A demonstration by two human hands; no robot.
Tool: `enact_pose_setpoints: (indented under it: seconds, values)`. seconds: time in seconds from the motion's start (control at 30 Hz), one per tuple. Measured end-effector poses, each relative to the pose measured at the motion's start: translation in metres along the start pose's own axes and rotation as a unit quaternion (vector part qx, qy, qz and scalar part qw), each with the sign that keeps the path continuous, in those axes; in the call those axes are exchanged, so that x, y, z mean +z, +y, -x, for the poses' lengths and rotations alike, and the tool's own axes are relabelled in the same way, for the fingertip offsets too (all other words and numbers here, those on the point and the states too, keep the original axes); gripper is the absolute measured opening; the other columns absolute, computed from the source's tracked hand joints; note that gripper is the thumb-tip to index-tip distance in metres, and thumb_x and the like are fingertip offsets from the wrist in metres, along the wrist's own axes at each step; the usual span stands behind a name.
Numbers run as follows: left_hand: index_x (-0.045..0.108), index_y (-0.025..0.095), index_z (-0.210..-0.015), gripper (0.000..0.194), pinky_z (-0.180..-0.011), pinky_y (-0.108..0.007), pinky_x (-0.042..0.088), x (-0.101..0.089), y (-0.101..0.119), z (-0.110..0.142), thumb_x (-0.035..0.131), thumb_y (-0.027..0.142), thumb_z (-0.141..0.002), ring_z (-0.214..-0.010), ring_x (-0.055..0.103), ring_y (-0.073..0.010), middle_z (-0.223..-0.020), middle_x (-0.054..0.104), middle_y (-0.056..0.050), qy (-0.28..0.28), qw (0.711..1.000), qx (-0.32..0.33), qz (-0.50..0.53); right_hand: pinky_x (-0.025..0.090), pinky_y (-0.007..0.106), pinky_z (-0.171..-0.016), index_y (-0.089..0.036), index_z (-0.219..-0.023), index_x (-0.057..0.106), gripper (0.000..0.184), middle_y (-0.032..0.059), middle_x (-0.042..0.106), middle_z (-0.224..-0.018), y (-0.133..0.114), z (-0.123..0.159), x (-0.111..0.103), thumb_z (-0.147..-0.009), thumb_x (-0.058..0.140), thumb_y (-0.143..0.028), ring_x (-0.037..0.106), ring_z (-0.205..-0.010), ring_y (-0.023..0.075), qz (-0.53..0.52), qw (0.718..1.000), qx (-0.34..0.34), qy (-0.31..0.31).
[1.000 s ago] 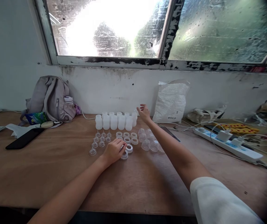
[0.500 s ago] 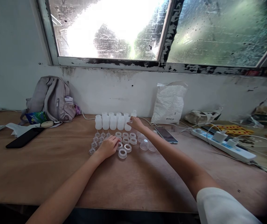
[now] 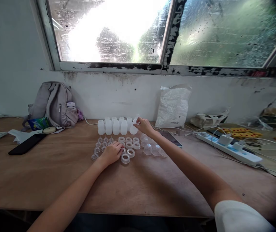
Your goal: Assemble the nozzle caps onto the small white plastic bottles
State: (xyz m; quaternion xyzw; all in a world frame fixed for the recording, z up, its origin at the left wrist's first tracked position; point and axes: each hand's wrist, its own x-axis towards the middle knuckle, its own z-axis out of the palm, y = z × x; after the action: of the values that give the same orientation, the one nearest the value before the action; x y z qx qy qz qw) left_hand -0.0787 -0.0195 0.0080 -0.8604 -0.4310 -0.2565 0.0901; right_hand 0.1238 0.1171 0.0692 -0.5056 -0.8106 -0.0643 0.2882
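Table edge [image 3: 128, 213] nearest, broad wood up to rings [image 3: 125, 158], front one uncovered since left hand [image 3: 112, 152] shifted left, its grip hidden, can't tell, domes [image 3: 147, 149] rightward, right hand [image 3: 144, 125] lowered, gripping end bottle [image 3: 133, 130], now slightly apart from its row, wall behind.

Plain mauve-grey backpack [image 3: 52, 104].

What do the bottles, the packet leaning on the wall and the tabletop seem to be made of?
Bottles: probably matte plastic; milky and translucent.
Packet: likely thin plastic film, slightly glossy; crinkled, catching light.
Tabletop: wood or wood-look board, low sheen; brown, faintly grained.
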Motion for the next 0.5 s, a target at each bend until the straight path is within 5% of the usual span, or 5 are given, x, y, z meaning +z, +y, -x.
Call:
enact_pose_setpoints:
  seconds: [0.17,0.33,0.5]
  values:
    - [0.056,0.018,-0.089,0.016,-0.077,-0.031,0.044,-0.010,0.006,-0.001,0.042,0.019,-0.082,-0.086,0.053,-0.0192,-0.086,0.060,-0.006,0.009,1.000,0.009,-0.010,0.036,0.026,-0.064,-0.017,-0.082,0.053,0.016,0.0066,0.061,-0.079,0.000,0.000,0.009,-0.073,0.055,-0.030,0.056,-0.074,0.0200,-0.008,1.000,0.010,-0.003]
    - [0.056,0.019,-0.092,0.018,-0.078,-0.031,0.044,-0.040,0.003,0.012,0.040,0.018,-0.083,-0.086,0.053,-0.0179,-0.088,0.060,-0.005,0.012,0.999,0.033,-0.019,0.037,0.027,-0.064,-0.016,-0.090,0.050,0.020,0.0087,0.061,-0.083,0.001,0.001,0.030,-0.074,0.053,-0.028,0.056,-0.078,0.0216,-0.018,1.000,0.020,-0.009]
    - [0.054,0.020,-0.097,0.020,-0.079,-0.031,0.044,-0.066,-0.027,0.042,0.041,0.025,-0.083,-0.089,0.053,-0.0174,-0.094,0.058,-0.004,0.036,0.998,-0.049,0.003,0.038,0.029,-0.066,-0.016,-0.105,0.042,0.036,0.0087,0.059,-0.085,0.005,0.001,0.033,-0.074,0.053,-0.031,0.056,-0.077,0.0219,-0.030,0.999,0.021,-0.016]
